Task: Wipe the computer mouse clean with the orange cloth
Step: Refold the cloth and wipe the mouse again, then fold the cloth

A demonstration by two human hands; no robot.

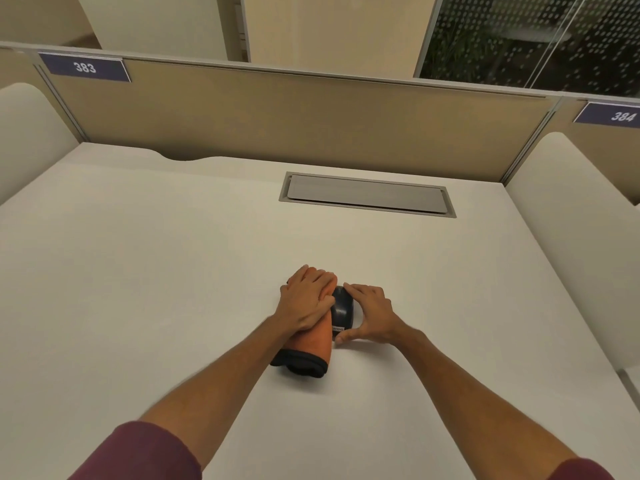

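Note:
A dark grey computer mouse lies on the white desk, near the middle front. My right hand grips it from the right, fingers on its far end and thumb at its near end. The orange cloth, folded with a black edge at its near end, lies against the mouse's left side. My left hand presses flat on top of the cloth, fingers curled over it toward the mouse. The mouse's left side is hidden by the cloth.
A grey cable hatch is set into the desk behind the hands. A beige partition with number plates 383 and 384 closes the far edge. White rounded side panels stand at the left and right.

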